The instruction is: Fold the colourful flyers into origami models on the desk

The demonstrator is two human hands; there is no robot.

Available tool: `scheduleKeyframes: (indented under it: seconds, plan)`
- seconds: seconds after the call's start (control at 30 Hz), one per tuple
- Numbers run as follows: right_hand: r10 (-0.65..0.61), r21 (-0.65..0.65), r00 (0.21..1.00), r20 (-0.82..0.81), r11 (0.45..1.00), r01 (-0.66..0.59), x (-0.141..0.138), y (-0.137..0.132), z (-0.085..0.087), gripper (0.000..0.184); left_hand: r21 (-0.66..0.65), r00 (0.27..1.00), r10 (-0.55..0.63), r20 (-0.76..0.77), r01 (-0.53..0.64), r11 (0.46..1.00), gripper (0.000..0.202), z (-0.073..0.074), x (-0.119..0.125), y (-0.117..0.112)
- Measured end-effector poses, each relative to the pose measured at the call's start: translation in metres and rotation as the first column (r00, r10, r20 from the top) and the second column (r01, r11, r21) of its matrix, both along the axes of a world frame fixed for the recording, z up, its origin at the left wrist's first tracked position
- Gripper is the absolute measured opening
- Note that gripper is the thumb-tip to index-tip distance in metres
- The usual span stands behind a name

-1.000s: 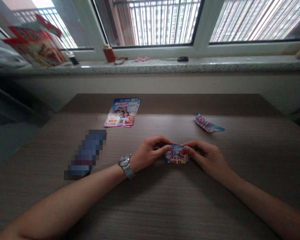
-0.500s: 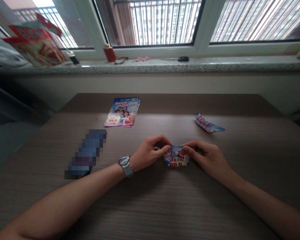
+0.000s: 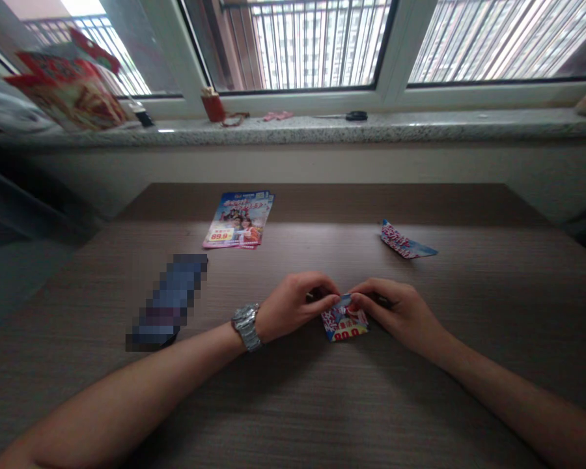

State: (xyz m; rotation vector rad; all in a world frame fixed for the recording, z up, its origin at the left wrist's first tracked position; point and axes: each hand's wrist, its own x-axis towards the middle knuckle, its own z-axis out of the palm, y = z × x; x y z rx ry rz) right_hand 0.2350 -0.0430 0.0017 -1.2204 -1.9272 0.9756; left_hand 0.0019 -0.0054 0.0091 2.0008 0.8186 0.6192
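I note the bare left hand [image 3: 295, 307], a silver metal-link watch [image 3: 247, 327] on its wrist, and the bare right hand [image 3: 404, 309], forearms angled inward from the near side over the brown wood-grain table [image 3: 293, 404], fingers curled, thumbs on top. Both pinch the far edge of a small folded blue, red and yellow printed paper [image 3: 344, 326], located between them, nearer than a creased blue-and-red paper piece [image 3: 406, 246] at right

Home-like room, wood-grain table [image 3: 303, 410], speckled windowsill [image 3: 420, 130], red printed bag [image 3: 81, 94], railing [image 3: 317, 45] outside
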Motion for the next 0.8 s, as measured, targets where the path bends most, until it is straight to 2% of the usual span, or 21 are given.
scheduleKeyframes:
  seconds: [0.2,0.4,0.57,0.8]
  plan:
    - [-0.037,-0.08,0.999,-0.025,0.996,0.035,-0.0015,0.0014,0.0,0.023,-0.034,1.0,0.0,0.022,0.001,0.999,0.019,0.0016,0.0001,-0.0003]
    - [-0.112,-0.125,0.992,-0.05,0.987,0.105,-0.0016,0.0017,-0.002,0.025,-0.047,0.997,0.065,0.051,-0.062,0.997,0.018,0.0013,0.0011,-0.0011]
    - [-0.074,-0.155,0.994,-0.08,0.986,0.061,-0.0009,0.0017,-0.0027,0.025,-0.082,0.999,0.044,0.025,-0.042,0.996,0.018,-0.0002,0.0024,-0.0032]
    - [0.045,-0.099,0.998,-0.033,0.994,-0.048,0.0002,0.0009,0.0012,0.024,-0.075,0.999,-0.019,0.047,0.022,0.997,0.018,0.0013,0.0029,-0.0052]
